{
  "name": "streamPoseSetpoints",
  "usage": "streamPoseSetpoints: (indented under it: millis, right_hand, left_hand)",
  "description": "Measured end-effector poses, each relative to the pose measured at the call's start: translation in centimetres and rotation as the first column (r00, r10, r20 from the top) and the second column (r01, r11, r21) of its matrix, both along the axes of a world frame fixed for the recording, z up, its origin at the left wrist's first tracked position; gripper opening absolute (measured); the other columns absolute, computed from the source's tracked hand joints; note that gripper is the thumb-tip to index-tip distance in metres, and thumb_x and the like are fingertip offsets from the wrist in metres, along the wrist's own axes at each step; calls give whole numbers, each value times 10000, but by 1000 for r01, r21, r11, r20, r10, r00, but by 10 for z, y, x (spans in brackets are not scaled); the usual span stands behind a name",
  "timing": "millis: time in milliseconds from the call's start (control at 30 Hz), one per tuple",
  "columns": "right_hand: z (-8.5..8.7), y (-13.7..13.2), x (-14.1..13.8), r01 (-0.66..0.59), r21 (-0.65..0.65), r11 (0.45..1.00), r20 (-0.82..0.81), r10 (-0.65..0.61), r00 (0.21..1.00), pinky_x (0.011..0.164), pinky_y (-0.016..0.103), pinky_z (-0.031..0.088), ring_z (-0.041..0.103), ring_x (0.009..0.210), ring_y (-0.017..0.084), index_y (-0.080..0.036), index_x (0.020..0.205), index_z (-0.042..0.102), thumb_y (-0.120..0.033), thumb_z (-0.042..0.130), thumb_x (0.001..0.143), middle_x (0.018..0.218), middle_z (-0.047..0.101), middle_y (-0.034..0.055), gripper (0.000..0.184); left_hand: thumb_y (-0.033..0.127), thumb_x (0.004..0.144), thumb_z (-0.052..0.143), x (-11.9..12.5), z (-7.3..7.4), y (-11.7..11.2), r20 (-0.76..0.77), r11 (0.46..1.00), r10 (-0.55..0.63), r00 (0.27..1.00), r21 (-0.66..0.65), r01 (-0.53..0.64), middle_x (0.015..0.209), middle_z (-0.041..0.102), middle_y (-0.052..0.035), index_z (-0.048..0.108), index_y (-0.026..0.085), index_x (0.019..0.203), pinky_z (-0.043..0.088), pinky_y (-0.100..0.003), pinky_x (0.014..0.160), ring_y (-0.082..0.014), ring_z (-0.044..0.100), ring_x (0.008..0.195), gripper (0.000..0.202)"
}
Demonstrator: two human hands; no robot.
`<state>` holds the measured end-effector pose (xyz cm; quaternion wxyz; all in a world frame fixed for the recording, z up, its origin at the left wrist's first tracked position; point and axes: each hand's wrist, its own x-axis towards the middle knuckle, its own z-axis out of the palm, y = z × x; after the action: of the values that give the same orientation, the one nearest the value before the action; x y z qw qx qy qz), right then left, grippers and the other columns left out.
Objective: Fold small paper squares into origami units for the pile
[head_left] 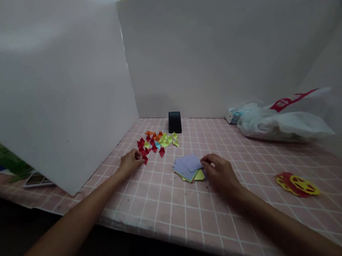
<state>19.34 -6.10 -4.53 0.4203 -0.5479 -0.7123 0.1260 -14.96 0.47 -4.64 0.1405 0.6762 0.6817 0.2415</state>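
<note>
My left hand [130,162] reaches to the left edge of a group of small folded paper pieces. Its thumb and fingers are pinched together at a red folded paper piece [145,159]. Yellow folded pieces [166,140], orange ones [154,135] and a light blue one [157,145] lie in the same group, with more red among them. To the right, my right hand [220,172] pinches the right edge of a purple paper square [192,162]. That square lies on a fanned stack of paper squares [182,169], with yellow and green edges showing beneath.
A dark phone [174,122] leans near the back white panel [205,52]. A white plastic bag [277,124] sits at the back right. Yellow and red cut-out shapes [297,185] lie at the right. Another white panel [58,84] stands at the left, with a green bottle [1,154] beyond it.
</note>
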Motion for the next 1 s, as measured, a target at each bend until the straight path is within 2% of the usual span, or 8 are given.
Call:
streamPoseSetpoints:
  millis: [133,233,367,467,633,767,1000]
  right_hand:
    - [19,7,-32,-231,-5,973,203,227,952,757,328,420,592,809,219,-176,792,647,-169,533,884,849,651,88,147]
    - [27,26,-78,-316,-110,943,219,333,917,790,309,417,595,873,212,-169,842,674,-114,586,862,928,669,94,106]
    - [15,60,-143,-331,-162,929,202,360,911,739,296,421,602,847,212,-152,907,695,-78,630,818,929,693,96,132]
    - [0,79,-174,-334,-178,925,179,365,914,742,299,430,611,837,211,-160,897,707,-57,626,803,928,704,87,161]
    - [-15,90,-185,-342,-167,925,157,367,917,822,311,442,622,924,219,-174,833,713,-54,626,810,933,712,79,151]
    - [-19,90,-183,-333,-158,929,150,356,922,835,318,445,619,932,220,-179,825,711,-63,622,816,939,715,70,147]
    - [-20,90,-184,-326,-144,934,130,344,930,820,312,446,616,912,211,-173,808,700,-63,615,812,930,710,66,139]
  left_hand:
    - [233,758,708,1,-4,-1,39,1000,6,999,18,-7,896,742,-38,661,192,860,442,-267,686,-200,665,822,120]
    - [223,762,711,1,-5,-2,57,999,-4,998,38,1,899,741,-39,664,191,847,454,-270,706,-200,667,833,102]
    - [212,772,705,1,-5,-5,54,998,-26,998,62,22,927,745,-39,701,198,840,467,-267,760,-202,674,890,70]
    - [228,776,708,1,-6,-5,35,997,-27,999,68,24,931,743,-38,731,205,859,474,-267,771,-209,679,911,89]
    - [243,772,723,2,-7,-4,0,997,29,1000,68,-29,991,737,-57,746,191,867,480,-276,810,-210,672,936,110]
    - [281,757,741,4,-5,-6,-25,993,97,995,66,-95,1001,738,-99,753,173,778,470,-324,850,-256,656,984,111]
    - [240,759,726,6,-1,-11,-14,996,78,997,52,-77,960,765,-79,796,198,812,467,-331,850,-256,670,966,97]
